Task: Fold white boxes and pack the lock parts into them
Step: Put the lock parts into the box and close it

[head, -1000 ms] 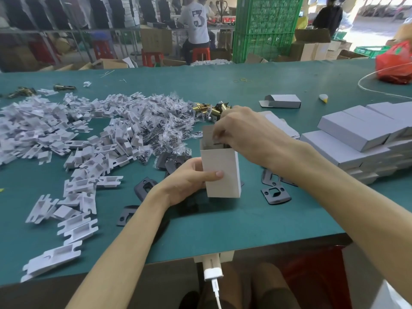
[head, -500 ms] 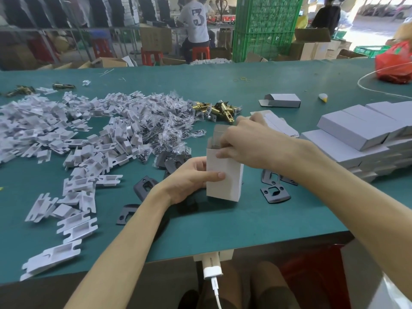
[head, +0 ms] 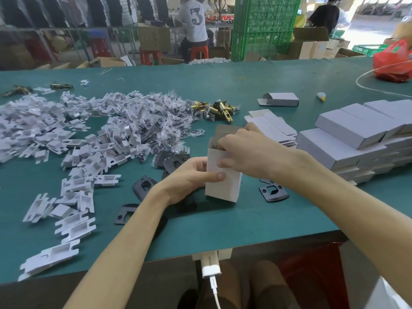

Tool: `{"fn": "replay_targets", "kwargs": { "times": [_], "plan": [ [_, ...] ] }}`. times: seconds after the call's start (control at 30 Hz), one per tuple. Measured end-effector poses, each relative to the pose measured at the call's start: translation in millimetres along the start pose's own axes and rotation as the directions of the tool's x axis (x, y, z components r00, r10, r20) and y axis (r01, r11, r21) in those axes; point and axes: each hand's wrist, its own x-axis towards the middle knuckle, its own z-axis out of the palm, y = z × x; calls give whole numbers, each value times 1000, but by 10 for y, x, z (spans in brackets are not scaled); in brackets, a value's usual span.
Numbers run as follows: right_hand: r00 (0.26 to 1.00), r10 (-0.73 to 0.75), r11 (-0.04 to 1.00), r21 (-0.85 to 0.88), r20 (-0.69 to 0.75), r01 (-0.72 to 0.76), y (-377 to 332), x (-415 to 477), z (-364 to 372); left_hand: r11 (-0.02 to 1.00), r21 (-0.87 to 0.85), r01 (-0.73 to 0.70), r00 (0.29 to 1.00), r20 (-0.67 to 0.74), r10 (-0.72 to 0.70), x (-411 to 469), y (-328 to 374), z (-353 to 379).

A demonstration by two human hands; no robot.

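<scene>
A small white box (head: 225,186) stands upright on the green table (head: 223,230), its top flap open. My left hand (head: 189,179) grips the box from the left, thumb across its front. My right hand (head: 247,150) is at the open top, fingers curled over the rim and reaching inside; what they hold is hidden. Brass latch parts (head: 218,109) lie just behind. Black strike plates (head: 273,194) lie on both sides of the box.
A big heap of white plastic inserts (head: 73,141) and bagged screws (head: 165,128) covers the left. Closed white boxes (head: 356,139) are stacked at the right, flat box blanks (head: 272,128) beside them. A red bag (head: 394,61) sits far right. People work in the background.
My right hand has dropped lower onto the box's open top, and the box has tilted slightly to the right. My left hand keeps the same grip.
</scene>
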Motion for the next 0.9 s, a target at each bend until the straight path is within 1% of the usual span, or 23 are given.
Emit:
{"fn": "replay_targets", "kwargs": {
  "times": [0.13, 0.2, 0.27, 0.33, 0.37, 0.4, 0.43, 0.47, 0.5, 0.53, 0.6, 0.67, 0.7, 0.73, 0.8, 0.83, 0.87, 0.9],
  "plan": [
    [999, 22, 997, 79, -24, -20, 12, -13, 34, 1000, -3, -1, 1000, -14, 1, 4, 1, 2],
    [997, 43, 990, 135, -58, -35, 6, -27, 22, 1000, 7, -5, 1000, -15, 5, 1, 4, -1],
    [988, 84, 976, 209, -127, -56, 17, -42, 2, 1000, 26, -5, 1000, -17, 5, 3, -5, -9],
    [964, 145, 932, 357, -223, -57, 79, -37, -22, 999, 32, 3, 1000, -21, -2, 9, -25, -27],
    [939, 198, 873, 486, -280, -39, 132, -25, -36, 1000, 30, 6, 1000, -19, -6, 14, -32, -32],
    [902, 273, 786, 618, -335, -9, 200, 1, -38, 1000, 25, 8, 1000, -15, -7, 15, -33, -35],
    [848, 371, 693, 720, -379, 19, 278, 44, -20, 1000, 22, 6, 1000, -12, -6, 17, -34, -34],
    [787, 478, 611, 791, -391, 22, 356, 95, 22, 1000, 16, 4, 1000, -15, -4, 19, -31, -29],
    [737, 573, 538, 843, -359, -8, 427, 150, 96, 1000, 5, 5, 1000, -22, -5, 17, -27, -24],
    [716, 634, 475, 878, -292, -63, 484, 199, 195, 1000, -11, 7, 999, -34, -7, 16, -25, -21],
    [732, 665, 370, 916, -147, -152, 540, 260, 453, 999, -47, 7, 998, -56, -9, 24, -38, -25],
    [713, 698, 259, 950, -58, -176, 547, 263, 683, 997, -72, 7, 997, -71, -12, 27, -32, -27],
    [700, 712, 243, 952, -46, -184, 563, 260, 759, 997, -72, 5, 997, -78, -11, 30, -29, -30],
    [709, 705, 261, 942, -37, -210, 585, 268, 812, 998, -65, 6, 996, -84, -11, 30, -20, -31],
    [780, 626, 335, 891, 32, -306, 598, 273, 854, 999, -39, 13, 996, -84, -16, 28, -12, -26],
    [801, 597, 401, 844, 53, -355, 578, 283, 848, 999, -37, 17, 996, -86, -20, 27, -23, -32],
    [798, 603, 473, 799, 15, -372, 552, 288, 808, 999, -38, 22, 996, -91, -25, 32, -29, -28],
    [776, 626, 531, 769, -74, -356, 511, 294, 739, 999, -37, 29, 994, -101, -32, 37, -35, -25]
  ]
}}
